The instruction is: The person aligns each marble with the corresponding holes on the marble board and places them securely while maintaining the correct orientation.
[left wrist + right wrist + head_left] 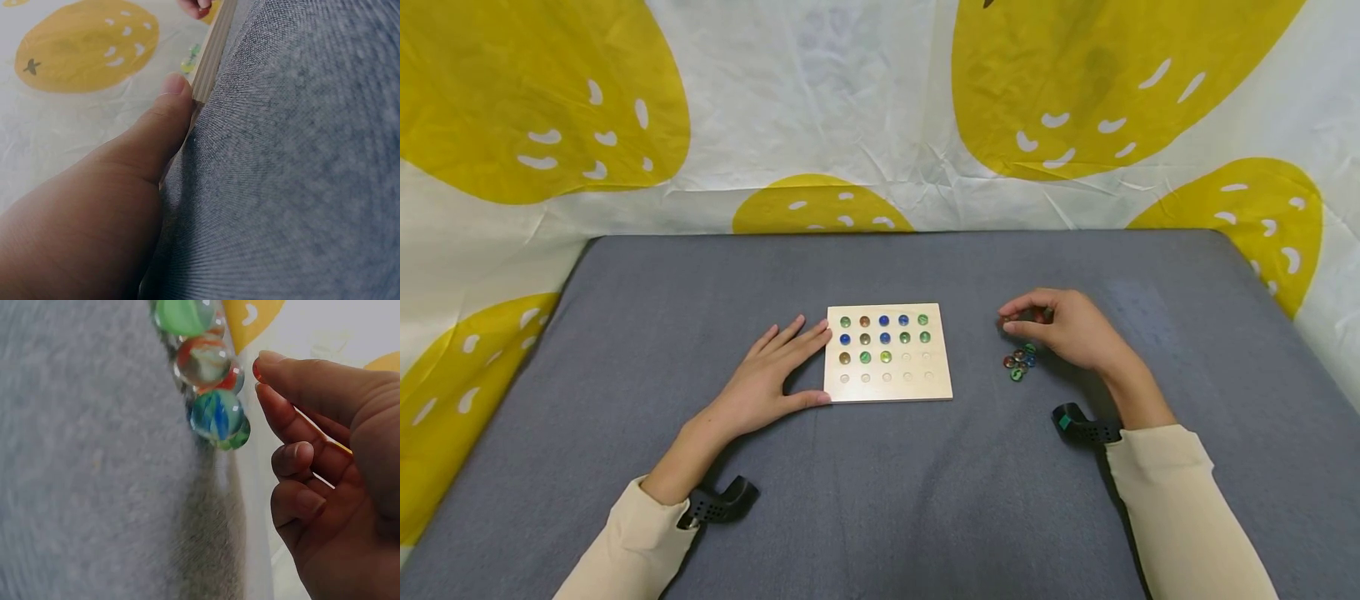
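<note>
Clearly the right hand (1071, 329), right of centre, pinched one marble (257, 369) between thumb and finger above the pile (1019, 363). Small, hard, slick glass, likely to roll; fingertips suited it. The left hand (767, 375) lay flat, steadying the board (887, 352).

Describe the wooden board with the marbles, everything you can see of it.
The wooden board is a pale, near-square slab lying flat on the grey cloth. It has four rows of five shallow dimples: the two far rows are full of marbles, the third holds three, and the nearest row is bare. The left hand rests against its left edge, thumb at the near corner.
</note>
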